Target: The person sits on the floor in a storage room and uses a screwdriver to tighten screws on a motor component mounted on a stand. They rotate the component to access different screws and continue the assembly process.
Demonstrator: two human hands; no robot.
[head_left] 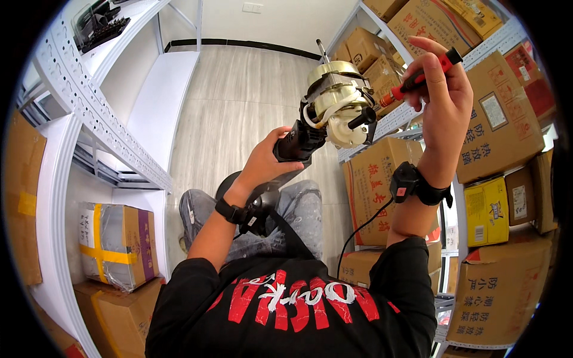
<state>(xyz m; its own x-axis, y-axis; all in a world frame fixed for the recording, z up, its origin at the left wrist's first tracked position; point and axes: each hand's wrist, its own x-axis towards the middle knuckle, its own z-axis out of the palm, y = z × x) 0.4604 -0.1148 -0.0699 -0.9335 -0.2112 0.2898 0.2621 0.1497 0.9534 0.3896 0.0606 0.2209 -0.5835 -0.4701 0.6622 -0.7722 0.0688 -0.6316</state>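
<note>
Overhead, a fan motor [337, 104] with a cream housing and brass-coloured core is held up at arm's length, its steel shaft pointing up and away from the person. The left hand [268, 161] is closed around the black neck [298, 143] below the motor, so the assembly's long axis runs diagonally from that hand, lower left, up to the shaft tip. The right hand [441, 89] hovers just right of the motor, fingers curled round a red-and-black screwdriver [418, 79] whose tip angles down-left toward the motor's side, close to the housing; contact cannot be confirmed. That right hand is the nearer to the motor body. Right of the motor, stacked cardboard boxes [501, 119] on metal shelving [400, 119] crowd in. Left of it lies open tiled floor [239, 101], bounded by a white rack [89, 101].
</note>
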